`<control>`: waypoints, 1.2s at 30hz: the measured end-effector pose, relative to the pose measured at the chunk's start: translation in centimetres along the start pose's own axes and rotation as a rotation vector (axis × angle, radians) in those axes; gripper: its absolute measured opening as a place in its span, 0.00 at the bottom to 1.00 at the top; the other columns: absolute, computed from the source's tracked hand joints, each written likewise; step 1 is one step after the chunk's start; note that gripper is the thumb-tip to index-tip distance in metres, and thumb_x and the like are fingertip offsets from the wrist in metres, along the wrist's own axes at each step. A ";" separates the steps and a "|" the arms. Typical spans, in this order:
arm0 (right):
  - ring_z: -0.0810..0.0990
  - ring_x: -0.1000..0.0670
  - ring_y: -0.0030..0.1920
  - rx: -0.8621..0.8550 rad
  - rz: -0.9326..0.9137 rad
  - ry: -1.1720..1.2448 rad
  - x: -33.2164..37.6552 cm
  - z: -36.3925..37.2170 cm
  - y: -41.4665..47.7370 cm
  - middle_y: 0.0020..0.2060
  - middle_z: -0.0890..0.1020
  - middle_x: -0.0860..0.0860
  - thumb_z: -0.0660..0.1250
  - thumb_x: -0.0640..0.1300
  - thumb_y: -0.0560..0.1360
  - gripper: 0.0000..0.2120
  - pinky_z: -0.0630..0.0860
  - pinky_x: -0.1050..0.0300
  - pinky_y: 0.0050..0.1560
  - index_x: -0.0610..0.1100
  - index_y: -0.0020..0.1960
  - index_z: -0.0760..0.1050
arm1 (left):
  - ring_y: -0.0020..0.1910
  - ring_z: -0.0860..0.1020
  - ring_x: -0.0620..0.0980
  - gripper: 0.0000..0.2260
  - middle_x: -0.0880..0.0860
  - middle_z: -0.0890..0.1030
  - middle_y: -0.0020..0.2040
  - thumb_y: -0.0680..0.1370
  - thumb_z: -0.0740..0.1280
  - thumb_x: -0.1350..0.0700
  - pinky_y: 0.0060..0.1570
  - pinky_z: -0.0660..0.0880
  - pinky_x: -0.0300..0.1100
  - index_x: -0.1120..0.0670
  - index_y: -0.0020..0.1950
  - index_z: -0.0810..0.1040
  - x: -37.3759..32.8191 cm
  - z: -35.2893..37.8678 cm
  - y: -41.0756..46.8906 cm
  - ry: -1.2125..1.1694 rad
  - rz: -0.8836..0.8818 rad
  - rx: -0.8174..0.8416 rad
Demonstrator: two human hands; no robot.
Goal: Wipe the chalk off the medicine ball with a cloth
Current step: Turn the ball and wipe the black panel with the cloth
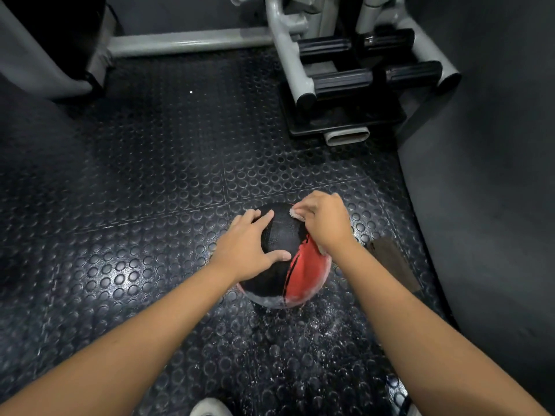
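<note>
A black and red medicine ball [285,259] sits on the studded rubber floor, with white chalk smears along its lower rim. My left hand [246,247] lies spread on the ball's left black side, fingers straight, thumb across the front. My right hand [321,220] is on the ball's upper right, its fingers curled round a small pale cloth [295,214] that it presses to the surface. Most of the cloth is hidden under that hand; a bit shows below the wrist too.
White chalk dust [315,325] speckles the black rubber floor [150,205] in front of the ball. A grey gym machine frame with black foot pads [345,79] stands behind. Dark padded surfaces rise at the left and right [486,175]. A shoe tip [210,408] shows at the bottom edge.
</note>
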State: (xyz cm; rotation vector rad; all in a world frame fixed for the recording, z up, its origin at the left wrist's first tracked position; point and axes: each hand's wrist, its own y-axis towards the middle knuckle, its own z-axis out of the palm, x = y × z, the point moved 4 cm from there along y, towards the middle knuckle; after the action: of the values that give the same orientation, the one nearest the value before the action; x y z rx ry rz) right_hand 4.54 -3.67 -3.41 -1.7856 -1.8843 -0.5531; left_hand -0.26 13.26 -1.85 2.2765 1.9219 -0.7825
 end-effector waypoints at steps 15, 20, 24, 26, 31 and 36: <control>0.81 0.47 0.43 0.028 0.060 0.164 0.9 -0.9 -1.4 0.41 0.84 0.48 0.70 0.39 0.72 0.05 0.75 0.58 0.47 0.45 0.42 0.85 | 0.72 0.61 0.47 0.43 0.45 0.64 0.73 0.68 0.71 0.33 0.66 0.68 0.47 0.45 0.78 0.60 0.7 0.1 -0.1 -0.103 -0.016 -0.036; 0.75 0.52 0.51 -0.050 0.005 0.162 1.4 -0.5 -7.5 0.50 0.80 0.61 0.73 0.49 0.73 0.07 0.62 0.71 0.54 0.55 0.50 0.83 | 0.72 0.63 0.46 0.42 0.43 0.65 0.71 0.67 0.75 0.37 0.69 0.65 0.48 0.44 0.77 0.63 2.2 -0.2 -0.5 -0.222 -0.043 -0.033; 0.82 0.50 0.40 -0.094 0.199 0.268 -1.6 -0.5 -2.9 0.42 0.84 0.55 0.73 0.49 0.74 0.02 0.80 0.50 0.51 0.55 0.45 0.84 | 0.73 0.61 0.47 0.41 0.45 0.64 0.72 0.68 0.74 0.38 0.70 0.63 0.49 0.45 0.77 0.62 1.8 -0.1 -0.7 -0.189 -0.029 -0.034; 0.82 0.54 0.41 -0.077 0.354 0.358 -3.3 -0.5 -0.9 0.43 0.86 0.51 0.74 0.44 0.72 0.02 0.80 0.50 0.52 0.49 0.45 0.85 | 0.72 0.62 0.47 0.41 0.44 0.65 0.72 0.68 0.75 0.38 0.70 0.64 0.49 0.45 0.77 0.63 1.8 -0.2 -0.7 -0.204 -0.041 -0.045; 0.79 0.66 0.42 -0.158 0.254 0.444 -1.0 -0.4 -5.7 0.40 0.80 0.63 0.73 0.39 0.72 0.09 0.75 0.70 0.51 0.53 0.45 0.83 | 0.71 0.63 0.47 0.39 0.44 0.66 0.70 0.69 0.74 0.39 0.66 0.65 0.46 0.45 0.76 0.64 1.7 -0.5 0.0 -0.207 -0.057 -0.068; 0.79 0.51 0.46 -0.249 0.165 0.263 -1.6 0.4 -6.6 0.42 0.80 0.63 0.73 0.45 0.73 0.05 0.76 0.51 0.53 0.54 0.46 0.84 | 0.73 0.61 0.47 0.40 0.46 0.65 0.72 0.70 0.73 0.38 0.68 0.63 0.46 0.46 0.77 0.62 0.7 -0.2 0.1 -0.135 -0.035 -0.053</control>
State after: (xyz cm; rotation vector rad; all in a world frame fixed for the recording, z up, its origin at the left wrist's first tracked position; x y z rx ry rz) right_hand -2.07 -5.14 -4.39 -1.8938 -1.5296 -0.9438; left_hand -0.05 13.93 -1.94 2.1078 1.9036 -0.8549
